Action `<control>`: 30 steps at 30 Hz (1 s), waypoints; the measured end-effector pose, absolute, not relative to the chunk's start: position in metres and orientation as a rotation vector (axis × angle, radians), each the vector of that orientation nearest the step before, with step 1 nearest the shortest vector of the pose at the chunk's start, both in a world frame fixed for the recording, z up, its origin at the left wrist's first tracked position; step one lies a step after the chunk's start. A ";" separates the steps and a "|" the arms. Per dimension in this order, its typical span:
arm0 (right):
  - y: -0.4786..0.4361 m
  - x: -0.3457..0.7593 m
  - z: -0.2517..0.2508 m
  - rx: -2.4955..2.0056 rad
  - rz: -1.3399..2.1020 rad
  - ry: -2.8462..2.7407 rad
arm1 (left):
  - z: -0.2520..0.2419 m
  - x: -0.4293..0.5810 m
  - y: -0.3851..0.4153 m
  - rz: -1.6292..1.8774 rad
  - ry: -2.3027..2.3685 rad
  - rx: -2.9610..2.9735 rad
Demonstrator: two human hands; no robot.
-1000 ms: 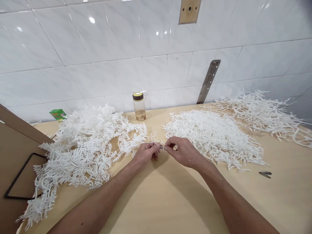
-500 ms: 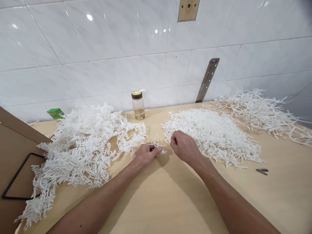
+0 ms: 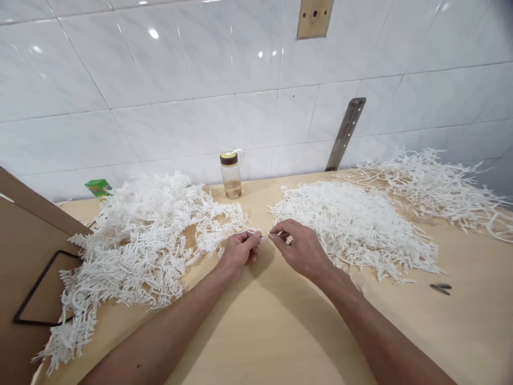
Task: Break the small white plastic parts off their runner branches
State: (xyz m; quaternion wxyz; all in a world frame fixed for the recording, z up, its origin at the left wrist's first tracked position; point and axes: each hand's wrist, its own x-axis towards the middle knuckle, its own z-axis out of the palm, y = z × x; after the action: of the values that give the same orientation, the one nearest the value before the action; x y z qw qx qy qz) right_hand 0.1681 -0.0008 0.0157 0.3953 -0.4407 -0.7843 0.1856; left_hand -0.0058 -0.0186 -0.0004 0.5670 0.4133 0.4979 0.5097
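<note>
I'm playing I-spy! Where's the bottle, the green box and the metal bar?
bottle (image 3: 231,177): head view, on its clear middle.
green box (image 3: 98,188): head view, on its top.
metal bar (image 3: 345,133): head view, halfway up it.

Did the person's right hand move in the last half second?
Yes: against the bottle, the right hand slid left, closing the gap to the left hand, which pinches a white sprig.

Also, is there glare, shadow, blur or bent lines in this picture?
Head view: small lamp glare spots on the wall, none washing out detail. Head view: tile lines bow, so there is wide-lens distortion. Head view: soft arm shadows on the table. Head view: left hand, right hand and the sprig they pinch look sharp.
</note>
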 end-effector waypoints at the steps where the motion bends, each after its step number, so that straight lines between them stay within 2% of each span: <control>1: -0.003 0.166 0.014 -1.064 0.471 -2.000 | 0.001 -0.005 -0.019 1.210 1.178 0.966; 23: -0.008 0.149 0.001 -0.880 0.220 -1.927 | 0.001 -0.005 -0.017 1.300 1.128 0.851; 30: -0.004 0.149 -0.006 -0.942 0.185 -1.938 | -0.001 -0.005 -0.017 1.258 1.115 0.891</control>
State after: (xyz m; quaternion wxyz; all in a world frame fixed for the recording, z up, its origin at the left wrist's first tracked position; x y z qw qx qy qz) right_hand 0.1488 -0.0040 -0.0056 0.4702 -0.3846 -0.7908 0.0753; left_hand -0.0048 -0.0174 -0.0008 0.5808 0.3812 0.4771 0.5383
